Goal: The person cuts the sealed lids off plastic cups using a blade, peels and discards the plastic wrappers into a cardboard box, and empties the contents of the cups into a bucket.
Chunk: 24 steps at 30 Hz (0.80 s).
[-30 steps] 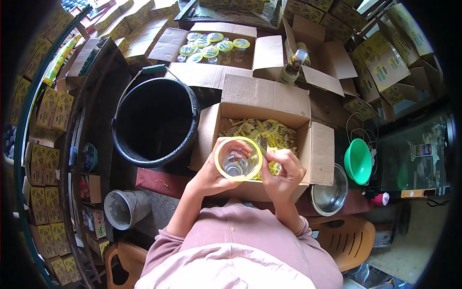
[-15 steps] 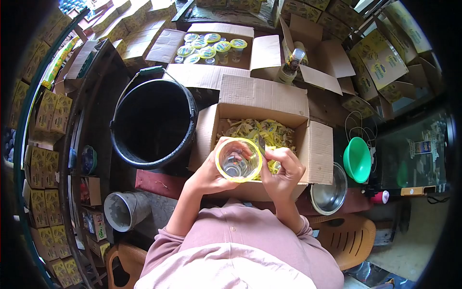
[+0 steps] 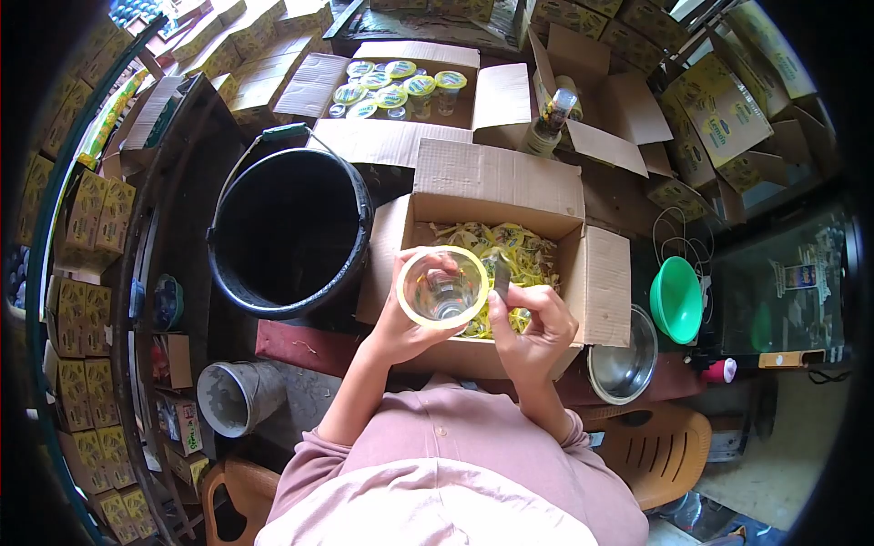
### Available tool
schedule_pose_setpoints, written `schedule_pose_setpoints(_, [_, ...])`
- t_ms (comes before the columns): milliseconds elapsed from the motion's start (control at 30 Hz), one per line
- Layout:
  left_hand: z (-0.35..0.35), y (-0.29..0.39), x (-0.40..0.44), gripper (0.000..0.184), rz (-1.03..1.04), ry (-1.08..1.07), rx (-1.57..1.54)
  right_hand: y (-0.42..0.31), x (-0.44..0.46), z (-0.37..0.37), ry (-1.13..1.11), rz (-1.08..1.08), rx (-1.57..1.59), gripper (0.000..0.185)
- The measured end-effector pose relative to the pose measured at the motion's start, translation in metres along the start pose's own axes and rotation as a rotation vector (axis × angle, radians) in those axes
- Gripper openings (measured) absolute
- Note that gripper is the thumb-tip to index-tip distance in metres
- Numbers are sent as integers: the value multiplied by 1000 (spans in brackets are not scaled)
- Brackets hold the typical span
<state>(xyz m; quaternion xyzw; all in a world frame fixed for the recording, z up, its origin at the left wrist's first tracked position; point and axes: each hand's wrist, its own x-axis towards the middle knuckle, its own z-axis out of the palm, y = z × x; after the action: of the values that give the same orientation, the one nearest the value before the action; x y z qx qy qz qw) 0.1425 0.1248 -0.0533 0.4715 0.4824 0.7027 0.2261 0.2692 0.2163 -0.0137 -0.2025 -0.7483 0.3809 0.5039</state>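
Note:
My left hand (image 3: 393, 329) is wrapped around a clear plastic cup (image 3: 444, 300) with a yellow rim, its open mouth tilted up towards me. The cup looks empty. In my right hand (image 3: 537, 328), a small dark flat blade (image 3: 502, 278) is pinched between thumb and fingers, close to the right side of the cup's rim. Both hands are above an open cardboard box (image 3: 499, 187). Inside that box lies a heap of yellow plastic strips (image 3: 528, 264).
A black bucket (image 3: 223, 273) stands left of the box. Behind is a carton (image 3: 414, 55) of yellow-lidded cups (image 3: 391, 96). A bottle (image 3: 551, 118) stands beside another open carton. To the right are a metal bowl (image 3: 628, 387) and a green basin (image 3: 675, 300); a grey pail (image 3: 223, 400) sits lower left.
The cup has shifted slightly left and up and tilted, with its rim now a little apart from my right fingers. The blade has moved slightly right and down.

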Motion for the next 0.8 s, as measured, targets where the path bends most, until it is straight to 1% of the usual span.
schedule_pose_setpoints(100, [4, 12, 4, 70, -61, -17, 37, 1, -3, 3, -3, -22, -7, 17])
schedule_pose_setpoints(200, [8, 7, 0, 68, -91, 50, -69, -2, -1, 4, -5, -47, -40, 18])
schedule_pose_setpoints(300, [10, 8, 0, 68, -30, 90, -35, -4, -4, 6, -2, -64, -81, 19])
schedule_pose_setpoints(400, [14, 1, -1, 70, -64, 136, 70, -4, -5, 8, 18, -103, -122, 20])
schedule_pose_setpoints(500, [16, 8, 1, 71, -33, 111, 73, -3, -1, 7, 31, -134, -148, 20])
schedule_pose_setpoints(533, [15, 8, 0, 71, -6, 86, 126, -3, 1, 6, 32, -139, -153, 20])
schedule_pose_setpoints(633, [10, 13, 2, 69, 61, 38, 246, 4, 5, 3, -6, -103, -38, 19])
schedule_pose_setpoints(733, [8, 13, 4, 68, 33, 56, 236, 4, 1, 1, 12, -25, -1, 18])
schedule_pose_setpoints(800, [7, 14, 5, 67, 29, 62, 243, 3, 0, -1, 10, -31, 1, 17])
